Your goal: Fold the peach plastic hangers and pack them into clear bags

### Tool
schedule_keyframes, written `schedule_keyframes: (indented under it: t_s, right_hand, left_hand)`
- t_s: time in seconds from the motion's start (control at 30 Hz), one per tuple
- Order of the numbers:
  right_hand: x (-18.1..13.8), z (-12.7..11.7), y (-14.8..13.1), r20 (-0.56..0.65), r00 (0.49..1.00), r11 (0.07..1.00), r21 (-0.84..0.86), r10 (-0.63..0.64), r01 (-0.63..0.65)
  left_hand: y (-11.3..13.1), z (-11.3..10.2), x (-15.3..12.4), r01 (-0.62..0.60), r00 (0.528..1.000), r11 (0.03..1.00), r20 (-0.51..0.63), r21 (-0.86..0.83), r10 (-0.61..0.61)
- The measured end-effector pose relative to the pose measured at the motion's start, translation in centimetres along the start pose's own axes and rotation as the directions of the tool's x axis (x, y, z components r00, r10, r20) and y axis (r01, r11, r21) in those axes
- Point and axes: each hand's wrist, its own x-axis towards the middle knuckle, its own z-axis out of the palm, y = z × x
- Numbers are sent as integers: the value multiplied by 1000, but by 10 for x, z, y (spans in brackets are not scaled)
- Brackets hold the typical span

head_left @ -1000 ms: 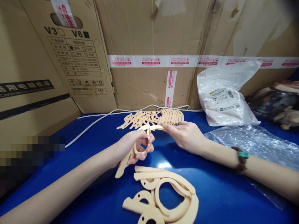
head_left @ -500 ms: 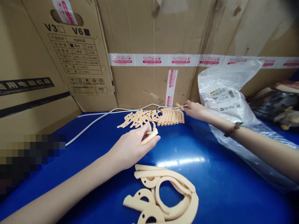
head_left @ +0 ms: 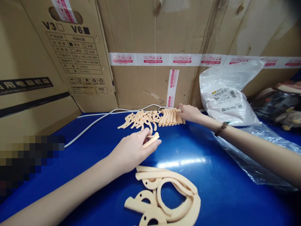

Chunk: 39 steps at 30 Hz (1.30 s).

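Note:
My left hand point(head_left: 134, 147) is closed around a short, curved cream piece point(head_left: 151, 140) above the blue table. At the far side, my right hand point(head_left: 189, 113) has its fingers pinched at the right end of a neat row of curved cream pieces point(head_left: 168, 117), on a piece partly hidden by the fingers. Left of that row lies a loose, tangled pile of similar pieces point(head_left: 138, 119). Nearer to me are larger cream plastic parts point(head_left: 195, 207), some curved and some with round holes, lying over one another.
Cardboard boxes point(head_left: 141, 84) stand behind and to the left of the blue table point(head_left: 94, 135). A white cable point(head_left: 80, 135) runs along the back. On the right are a labelled white plastic bag point(head_left: 228, 103), clear plastic film point(head_left: 254, 163) and dark wrapped items point(head_left: 272, 106).
My right hand has moved slightly left and down, bringing its thin cream piece to the right end of the row. My left hand stays nearly still, holding its piece.

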Motion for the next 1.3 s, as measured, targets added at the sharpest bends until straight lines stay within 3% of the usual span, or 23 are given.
schedule_keyframes:
  t_s: [0.6,0.9,1.03,1.2,1.27,1.3]
  right_hand:
    - [4,6,-4,-49,999,1000,20,-20,21]
    - [5,13,2,-74,997,998,58,-27,32]
    - [4,9,3,-120,992,992,114,-41,55]
    - [-8,-14,-13,-194,967,944,252,-165,212]
    - [-22,-25,-29,-154,937,867,358,-312,347]
    - [-31,-29,-38,-129,903,746,523,-409,413]
  left_hand:
    - [0,1,1,-15,1000,1000,15,7,15]
    - [-1,0,0,-1,999,1000,-49,-8,0]
    - [-6,1,5,-1,997,976,-76,-216,-16]
    - [-10,-6,12,79,990,770,-40,-634,-134]
    - [-11,-10,12,89,981,701,-61,-707,-186]
    - [-11,-11,12,77,977,669,-78,-739,-199]
